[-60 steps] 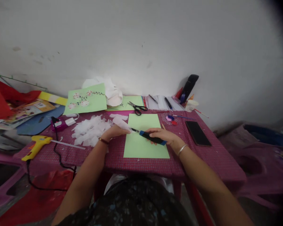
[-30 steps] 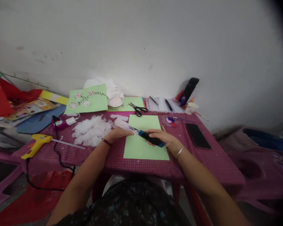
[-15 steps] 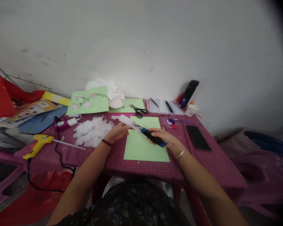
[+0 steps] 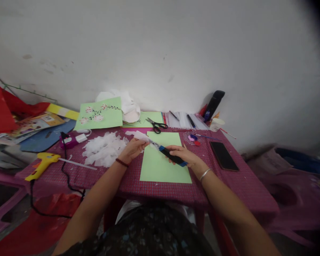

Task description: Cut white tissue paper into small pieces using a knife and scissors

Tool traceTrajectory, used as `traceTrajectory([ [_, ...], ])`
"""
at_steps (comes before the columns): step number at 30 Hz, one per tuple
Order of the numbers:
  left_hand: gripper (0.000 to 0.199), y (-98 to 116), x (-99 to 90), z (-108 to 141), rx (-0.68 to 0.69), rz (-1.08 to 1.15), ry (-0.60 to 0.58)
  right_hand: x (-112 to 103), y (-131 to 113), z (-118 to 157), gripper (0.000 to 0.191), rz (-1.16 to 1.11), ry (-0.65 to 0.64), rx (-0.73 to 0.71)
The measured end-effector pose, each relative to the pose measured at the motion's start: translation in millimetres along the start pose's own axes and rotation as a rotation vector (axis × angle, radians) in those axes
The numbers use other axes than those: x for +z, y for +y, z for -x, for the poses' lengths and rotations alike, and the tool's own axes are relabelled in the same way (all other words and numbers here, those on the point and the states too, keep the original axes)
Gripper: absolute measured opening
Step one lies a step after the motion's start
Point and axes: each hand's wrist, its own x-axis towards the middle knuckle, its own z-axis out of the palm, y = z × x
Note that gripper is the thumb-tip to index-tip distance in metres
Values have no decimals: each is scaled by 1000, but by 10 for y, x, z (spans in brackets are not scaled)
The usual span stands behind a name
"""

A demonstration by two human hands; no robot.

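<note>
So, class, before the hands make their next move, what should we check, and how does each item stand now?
1. Right hand gripping the blue-and-black tool: ok.
2. Left hand holding the white strip: ok.
3. Plain green sheet flat on the table: ok.
4. Tool's tip well away from the left hand: not ok, very near it.
5. Tool closed on the strip: cannot tell, too small.
6. Black scissors apart from both hands: ok.
</note>
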Motion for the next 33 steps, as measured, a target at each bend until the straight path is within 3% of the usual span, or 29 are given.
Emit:
traceTrajectory([
  [13, 21, -109, 15, 3, -139, -98, -49, 12, -4, 4, 40, 6, 4, -17],
  [22, 17, -15, 16, 26, 55, -404, 11, 32, -23, 22, 39, -29, -6, 6],
  [33, 22, 31, -28, -30, 174, -454, -12, 5, -34, 37, 39, -76, -16, 60],
])
